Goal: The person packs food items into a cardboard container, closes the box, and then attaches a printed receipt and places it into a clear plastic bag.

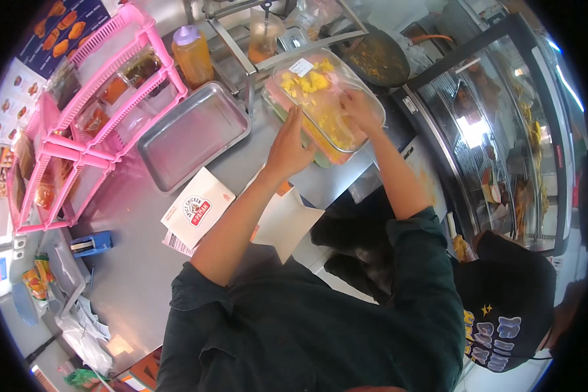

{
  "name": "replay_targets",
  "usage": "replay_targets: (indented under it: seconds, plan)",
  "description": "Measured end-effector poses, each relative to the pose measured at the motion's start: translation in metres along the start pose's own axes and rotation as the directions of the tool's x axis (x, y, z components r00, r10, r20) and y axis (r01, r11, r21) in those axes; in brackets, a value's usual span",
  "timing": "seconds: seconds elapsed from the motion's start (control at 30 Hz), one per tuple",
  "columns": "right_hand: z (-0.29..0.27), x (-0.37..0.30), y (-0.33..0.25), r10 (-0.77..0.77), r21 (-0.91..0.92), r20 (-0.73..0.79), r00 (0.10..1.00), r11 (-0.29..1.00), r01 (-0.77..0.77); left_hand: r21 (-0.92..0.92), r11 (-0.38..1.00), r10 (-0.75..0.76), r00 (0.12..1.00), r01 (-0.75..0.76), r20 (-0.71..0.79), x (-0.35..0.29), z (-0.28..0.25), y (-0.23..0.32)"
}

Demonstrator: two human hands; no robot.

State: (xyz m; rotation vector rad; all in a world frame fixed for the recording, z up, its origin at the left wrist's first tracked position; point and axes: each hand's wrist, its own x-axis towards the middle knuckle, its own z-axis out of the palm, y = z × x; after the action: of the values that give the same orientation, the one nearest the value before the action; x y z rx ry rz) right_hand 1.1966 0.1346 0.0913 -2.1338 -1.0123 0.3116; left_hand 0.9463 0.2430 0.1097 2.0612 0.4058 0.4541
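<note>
A clear rectangular food container (326, 134) with rounded corners and a small white label on it stands at the far side of the counter. Yellow food pieces (307, 81) show inside, with a pinkish tint around them. My left hand (291, 149) grips its near left side, fingers along the edge. Over the container's right part, my right hand (360, 111) reaches in with curled fingers; whatever they hold is hidden. Something green (321, 159) shows beneath the container. Nearer to me are a white printed cardboard box (199, 208) and an unfolded white carton (287, 219), partly behind my left forearm.
A metal tray (232, 134) lies left of the container, beside a pink tiered rack (85, 147) with packets. A sauce bottle (193, 57) and metal frame (242, 39) stand behind. To the right are a dark wok (379, 59), a glass display case (496, 130) and another person (509, 307). A blue tape dispenser (91, 244) sits left.
</note>
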Motion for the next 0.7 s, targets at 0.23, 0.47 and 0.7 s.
replay_targets:
  seconds: [0.23,0.47,0.7]
  plan:
    - [0.028,0.011,0.003,-0.319,-0.065,0.133,0.938,0.942,0.33,0.052,0.996,-0.074,0.988,0.068,0.136,0.002,-0.009,0.004]
    - [-0.018,-0.012,-0.039,-0.007,0.138,0.571,0.821,0.987,-0.087,0.032,0.996,-0.091,0.989,0.088,0.119,0.001,0.0,0.005]
    - [-0.043,-0.015,0.01,0.025,0.49,0.71,0.703,0.7,-0.52,0.016,0.999,-0.041,0.989,0.039,0.143,0.004,-0.006,0.007]
